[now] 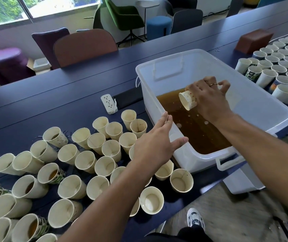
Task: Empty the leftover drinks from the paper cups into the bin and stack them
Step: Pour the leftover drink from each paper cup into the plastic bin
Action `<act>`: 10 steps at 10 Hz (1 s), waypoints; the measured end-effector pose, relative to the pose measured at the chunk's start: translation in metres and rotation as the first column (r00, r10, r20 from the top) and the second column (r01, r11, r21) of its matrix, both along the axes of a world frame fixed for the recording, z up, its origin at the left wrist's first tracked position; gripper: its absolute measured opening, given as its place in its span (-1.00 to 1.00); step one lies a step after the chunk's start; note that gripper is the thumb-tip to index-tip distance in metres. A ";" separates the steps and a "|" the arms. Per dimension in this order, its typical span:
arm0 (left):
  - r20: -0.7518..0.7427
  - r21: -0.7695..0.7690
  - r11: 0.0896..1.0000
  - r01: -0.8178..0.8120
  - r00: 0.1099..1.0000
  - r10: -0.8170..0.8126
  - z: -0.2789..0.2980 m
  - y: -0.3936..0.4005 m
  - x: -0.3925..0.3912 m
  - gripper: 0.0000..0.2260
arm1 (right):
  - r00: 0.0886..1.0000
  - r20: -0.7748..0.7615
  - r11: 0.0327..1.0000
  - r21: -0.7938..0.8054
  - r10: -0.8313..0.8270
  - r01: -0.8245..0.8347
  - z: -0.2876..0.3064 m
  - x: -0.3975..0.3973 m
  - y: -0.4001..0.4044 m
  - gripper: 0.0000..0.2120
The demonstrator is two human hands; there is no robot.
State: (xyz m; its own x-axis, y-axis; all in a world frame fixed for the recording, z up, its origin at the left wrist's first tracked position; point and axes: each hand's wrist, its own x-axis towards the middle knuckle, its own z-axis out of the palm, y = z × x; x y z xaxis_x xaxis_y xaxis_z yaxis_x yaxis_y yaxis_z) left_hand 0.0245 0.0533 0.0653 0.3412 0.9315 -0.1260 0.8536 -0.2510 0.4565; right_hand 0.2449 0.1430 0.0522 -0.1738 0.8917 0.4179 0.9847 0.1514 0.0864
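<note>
Five fingers [207, 88] around tipped cup [187, 100].

A single head-worn, wide-angle view looks forward and steeply down from the person's standing position at the near edge of the worktop [35, 105]. It sits close above both hands and forearms, which enter from the bottom edge. The bin [244, 102] lies right of centre, the paper cups [87, 163] lower left. Chairs [85, 48] and a window [35, 7] fill the curved upper edge.
</note>
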 end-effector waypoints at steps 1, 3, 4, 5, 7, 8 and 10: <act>-0.002 0.001 1.000 0.002 1.000 -0.002 0.000 0.000 0.000 -0.23 | 1.000 0.003 1.000 -0.005 -0.017 0.017 -0.001 0.000 0.001 -0.37; -0.006 -0.003 1.000 -0.001 1.000 0.001 0.000 0.000 0.000 -0.23 | 0.997 -0.006 0.997 -0.015 -0.075 0.075 -0.002 0.002 0.003 -0.48; -0.012 0.000 1.000 0.001 1.000 -0.001 0.000 0.000 0.000 -0.23 | 0.996 0.049 0.994 -0.075 -0.071 0.074 -0.004 0.000 0.003 -0.45; -0.012 -0.003 1.000 0.001 1.000 -0.001 0.000 0.000 0.000 -0.23 | 0.996 0.010 0.995 -0.050 -0.086 0.086 -0.003 0.002 0.003 -0.50; -0.001 -0.007 1.000 -0.005 1.000 0.005 -0.002 0.002 0.000 -0.23 | 0.989 -0.004 0.970 -0.196 -0.149 0.146 -0.008 0.001 0.003 -0.59; 0.014 0.003 1.000 -0.006 1.000 0.006 -0.003 0.002 0.000 -0.23 | 0.963 -0.162 0.953 -0.249 -0.218 0.174 -0.006 0.000 0.004 -0.53; 0.112 0.018 1.000 -0.005 0.994 0.003 -0.007 -0.002 -0.004 -0.26 | 0.861 -0.436 0.952 -0.263 -0.262 0.157 0.024 -0.014 -0.004 -0.40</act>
